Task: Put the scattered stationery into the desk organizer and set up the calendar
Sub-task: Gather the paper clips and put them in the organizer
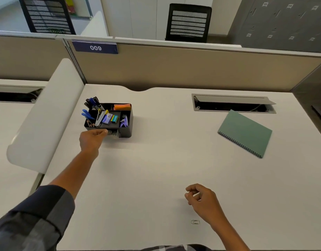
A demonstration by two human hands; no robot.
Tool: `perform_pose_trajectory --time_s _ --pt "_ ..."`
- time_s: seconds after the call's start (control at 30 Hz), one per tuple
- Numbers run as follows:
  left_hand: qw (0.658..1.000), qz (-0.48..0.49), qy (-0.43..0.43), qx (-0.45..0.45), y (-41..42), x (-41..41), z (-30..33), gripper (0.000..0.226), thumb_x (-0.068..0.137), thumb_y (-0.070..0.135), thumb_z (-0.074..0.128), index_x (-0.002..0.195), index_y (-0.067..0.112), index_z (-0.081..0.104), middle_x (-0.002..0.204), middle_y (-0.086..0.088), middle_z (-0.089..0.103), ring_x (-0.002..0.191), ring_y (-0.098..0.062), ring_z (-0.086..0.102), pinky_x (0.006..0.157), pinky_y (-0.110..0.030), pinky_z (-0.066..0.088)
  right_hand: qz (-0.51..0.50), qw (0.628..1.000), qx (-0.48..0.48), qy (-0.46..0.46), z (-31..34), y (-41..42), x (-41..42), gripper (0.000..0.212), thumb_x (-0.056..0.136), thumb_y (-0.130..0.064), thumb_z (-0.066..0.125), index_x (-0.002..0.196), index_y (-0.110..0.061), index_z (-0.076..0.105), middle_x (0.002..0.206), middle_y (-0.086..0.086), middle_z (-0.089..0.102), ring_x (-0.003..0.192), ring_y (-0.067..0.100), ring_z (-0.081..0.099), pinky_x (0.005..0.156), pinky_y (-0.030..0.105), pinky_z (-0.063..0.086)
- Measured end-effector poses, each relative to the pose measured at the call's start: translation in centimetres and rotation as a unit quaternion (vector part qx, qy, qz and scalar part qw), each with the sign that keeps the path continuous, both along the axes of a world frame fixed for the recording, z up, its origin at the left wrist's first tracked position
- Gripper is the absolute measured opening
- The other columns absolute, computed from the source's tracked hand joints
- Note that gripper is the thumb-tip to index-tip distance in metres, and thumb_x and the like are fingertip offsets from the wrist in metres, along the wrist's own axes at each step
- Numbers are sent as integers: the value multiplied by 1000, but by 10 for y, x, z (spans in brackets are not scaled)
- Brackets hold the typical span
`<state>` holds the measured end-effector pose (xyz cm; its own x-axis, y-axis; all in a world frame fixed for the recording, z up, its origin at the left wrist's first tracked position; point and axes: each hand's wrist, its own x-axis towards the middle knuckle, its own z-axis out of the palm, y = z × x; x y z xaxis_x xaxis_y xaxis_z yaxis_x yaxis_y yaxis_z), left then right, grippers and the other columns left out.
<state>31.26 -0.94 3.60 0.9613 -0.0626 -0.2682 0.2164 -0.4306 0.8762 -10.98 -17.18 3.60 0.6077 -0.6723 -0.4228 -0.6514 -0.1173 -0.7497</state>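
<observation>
The black desk organizer point(126, 132) stands at the desk's left, holding pens, scissors, orange sticky notes, staple boxes and a purple stapler. Its small front drawer point(113, 133) is pulled open. My left hand point(90, 139) reaches to that drawer and pinches a paper clip point(110, 132) at its opening. My right hand point(201, 197) hovers low over the near desk with fingers loosely curled, holding nothing I can see. One paper clip point(195, 222) lies on the desk just below it. The green spiral-bound calendar point(245, 133) lies flat at the right.
An open cable hatch point(233, 104) sits behind the calendar. A white rounded divider point(45, 115) borders the desk on the left, a beige partition point(192, 69) at the back. A black office chair point(187, 22) stands beyond the partition.
</observation>
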Motion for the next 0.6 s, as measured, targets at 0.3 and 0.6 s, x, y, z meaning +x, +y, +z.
perform_pose_trajectory --time_s 0.3,0.6 --pt "1000 -5 -16 -2 4 -4 3 29 90 23 82 115 7 80 113 -11 76 109 -23 69 90 -28 48 -6 988 -89 128 -13 -14 -25 10 89 -28 77 84 -30 69 81 -11 70 71 9 68 63 19 54" --pt "999 -27 -17 -25 11 -63 10 13 93 22 78 100 12 77 95 -4 72 92 -17 63 89 -31 50 140 943 -86 288 -20 0 -33 21 81 -38 82 88 -26 67 88 -11 67 73 5 62 62 18 48"
